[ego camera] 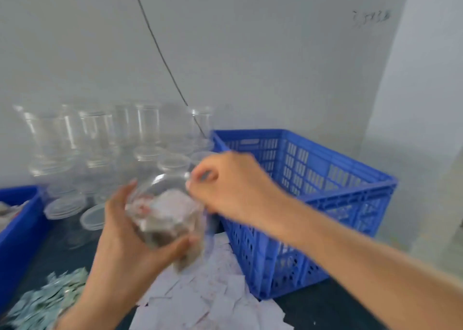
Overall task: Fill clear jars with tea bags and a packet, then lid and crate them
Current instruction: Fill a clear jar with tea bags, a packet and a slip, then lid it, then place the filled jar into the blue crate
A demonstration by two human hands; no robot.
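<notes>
The left hand (120, 232) grips a clear jar (167, 214) from below and the side, thumb across its lower front and fingers curled round the far wall. The jar is held up off the table, tilted, just left of the blue crate (313, 199). Inside it lie pale tea bags (165, 216), bunched in the lower half. The right hand (225, 186) reaches in from the right, its fingers curled at the jar's mouth; they seem to pinch something clear there, perhaps a lid, but the blur makes it hard to tell what.

The crate stands on the dark table (325, 302) to the right, its slotted walls facing the camera; what it holds cannot be made out through the slots. Behind the jar, against the grey wall (250, 53), stand stacked empty jars (95, 134), and a few clear lids (92, 216) lie on the table in front of them. A heap of white packets (205, 299) spreads under the held jar, touching the foot of the crate. A pile of green sachets (47, 302) lies at the lower left. A blue bin (17, 232) sits at the left edge. A thin dark wire (160, 53) runs down the wall towards the crate.
</notes>
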